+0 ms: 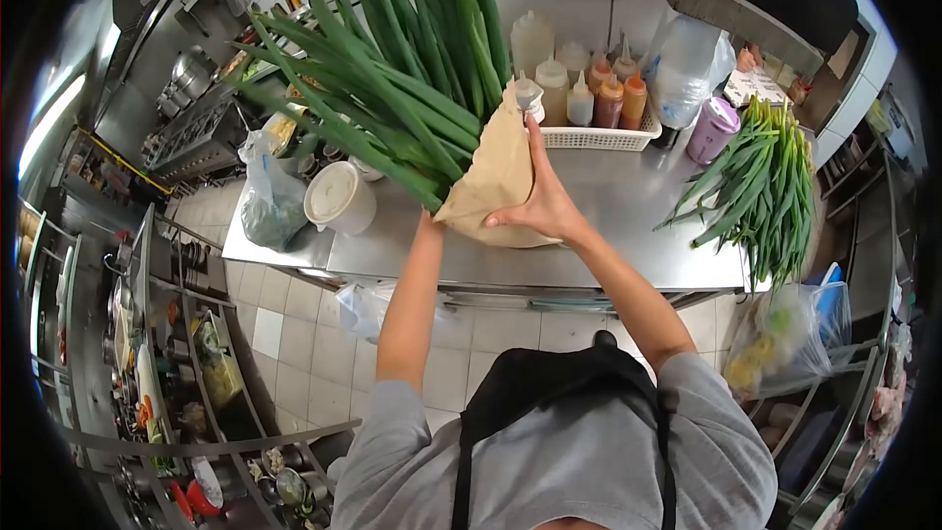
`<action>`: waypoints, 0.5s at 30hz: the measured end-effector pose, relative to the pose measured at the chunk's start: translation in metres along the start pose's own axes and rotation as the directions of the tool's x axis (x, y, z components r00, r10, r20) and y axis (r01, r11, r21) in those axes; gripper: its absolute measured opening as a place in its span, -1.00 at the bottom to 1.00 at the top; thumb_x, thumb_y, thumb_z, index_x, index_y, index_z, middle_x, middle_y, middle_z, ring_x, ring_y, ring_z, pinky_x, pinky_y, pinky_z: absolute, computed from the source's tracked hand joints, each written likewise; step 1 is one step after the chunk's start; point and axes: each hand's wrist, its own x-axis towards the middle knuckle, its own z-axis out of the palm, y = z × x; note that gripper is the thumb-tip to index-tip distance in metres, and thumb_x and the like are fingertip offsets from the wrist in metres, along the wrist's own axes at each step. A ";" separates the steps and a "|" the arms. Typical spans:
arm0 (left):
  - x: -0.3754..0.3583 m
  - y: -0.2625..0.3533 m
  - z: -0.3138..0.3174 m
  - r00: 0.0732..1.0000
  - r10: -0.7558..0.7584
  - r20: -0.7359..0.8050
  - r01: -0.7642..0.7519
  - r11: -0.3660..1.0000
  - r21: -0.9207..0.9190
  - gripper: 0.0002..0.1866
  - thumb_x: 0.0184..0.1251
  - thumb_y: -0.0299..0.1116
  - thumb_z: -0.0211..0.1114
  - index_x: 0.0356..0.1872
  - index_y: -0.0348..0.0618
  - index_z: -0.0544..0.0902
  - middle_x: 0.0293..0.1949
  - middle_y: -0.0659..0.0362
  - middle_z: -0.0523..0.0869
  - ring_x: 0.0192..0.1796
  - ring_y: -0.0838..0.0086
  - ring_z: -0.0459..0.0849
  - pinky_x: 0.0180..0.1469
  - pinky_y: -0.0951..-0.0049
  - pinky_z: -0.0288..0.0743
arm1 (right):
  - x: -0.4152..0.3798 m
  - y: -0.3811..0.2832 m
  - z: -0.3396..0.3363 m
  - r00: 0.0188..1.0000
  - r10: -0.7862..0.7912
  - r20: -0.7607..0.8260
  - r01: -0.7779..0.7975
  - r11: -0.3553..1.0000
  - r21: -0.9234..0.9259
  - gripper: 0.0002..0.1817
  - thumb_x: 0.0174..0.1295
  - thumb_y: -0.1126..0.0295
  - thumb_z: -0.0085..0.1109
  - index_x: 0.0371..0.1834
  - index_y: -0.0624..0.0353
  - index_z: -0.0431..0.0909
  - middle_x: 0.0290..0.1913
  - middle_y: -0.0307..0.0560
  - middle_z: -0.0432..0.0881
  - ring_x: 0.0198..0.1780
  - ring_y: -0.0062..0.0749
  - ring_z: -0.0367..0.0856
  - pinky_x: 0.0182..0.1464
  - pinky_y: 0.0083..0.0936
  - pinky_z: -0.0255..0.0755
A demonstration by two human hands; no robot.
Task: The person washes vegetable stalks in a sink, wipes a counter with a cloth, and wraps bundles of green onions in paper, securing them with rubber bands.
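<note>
A large bunch of green onions [422,69] leans up and to the left, its lower end wrapped in brown paper [496,182]. My right hand [545,201] grips the paper from the right, thumb across the front and fingers along its right edge. My left hand [432,220] reaches in at the lower left of the wrap, its fingers hidden behind the paper and leaves. The wrapped bunch is over the steel counter [608,206]. A second bunch of green onions [760,186] lies at the counter's right end, leaves hanging over the front edge.
Behind the wrap stands a white basket [599,137] of sauce bottles. A purple container [713,131] stands right of it. On the left are a lidded white tub [339,198] and a knotted plastic bag [272,196]. Another plastic bag [785,339] hangs at lower right.
</note>
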 end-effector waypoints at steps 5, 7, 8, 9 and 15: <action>0.000 -0.003 0.007 1.000 -0.017 0.008 0.017 0.998 0.065 -0.40 0.40 0.06 -0.15 0.19 -0.29 0.33 0.10 0.04 0.47 0.18 0.33 0.39 0.26 0.46 0.13 | 0.001 0.001 0.007 0.993 -0.081 -0.086 0.073 0.993 -0.089 0.42 -0.45 0.20 0.62 0.42 0.22 -0.33 0.37 0.07 0.03 0.39 -0.23 0.03 0.38 -0.33 -0.04; 0.010 0.006 0.016 0.998 0.055 0.000 -0.055 0.993 0.105 -0.40 0.40 0.05 -0.15 0.19 -0.29 0.33 0.10 0.04 0.47 0.18 0.33 0.39 0.26 0.46 0.13 | 0.012 -0.002 0.009 0.971 -0.152 -0.186 0.118 0.976 -0.186 0.30 -0.44 0.23 0.62 0.38 0.25 -0.15 0.26 0.02 0.17 0.30 -0.29 0.15 0.33 -0.34 0.07; 0.014 0.019 0.025 0.994 0.110 -0.002 -0.109 0.985 0.133 -0.40 0.40 0.05 -0.16 0.19 -0.29 0.32 0.10 0.04 0.47 0.18 0.33 0.39 0.26 0.46 0.13 | 0.019 -0.007 0.009 0.970 -0.159 -0.185 0.124 0.974 -0.190 0.30 -0.44 0.23 0.62 0.38 0.25 -0.15 0.26 0.02 0.17 0.30 -0.29 0.15 0.33 -0.34 0.07; 0.017 0.032 0.033 0.985 0.174 -0.005 -0.170 0.969 0.179 -0.40 0.41 0.05 -0.16 0.20 -0.29 0.32 0.10 0.04 0.47 0.18 0.33 0.39 0.26 0.46 0.13 | 0.023 -0.011 0.010 0.959 -0.099 -0.265 0.117 0.992 0.051 0.26 -0.45 0.20 0.62 0.34 0.27 -0.08 0.20 0.02 0.23 0.22 -0.27 0.24 0.27 -0.36 0.15; -0.001 0.098 0.102 0.932 0.363 0.016 -0.309 0.769 0.560 -0.41 0.43 0.01 -0.18 0.21 -0.32 0.29 0.12 0.04 0.45 0.19 0.37 0.37 0.26 0.49 0.11 | 0.004 0.027 -0.003 0.901 -0.056 -0.429 0.224 0.909 0.352 0.09 -0.37 0.21 0.58 0.26 0.25 0.05 0.06 -0.07 0.33 0.07 -0.32 0.38 0.18 -0.40 0.26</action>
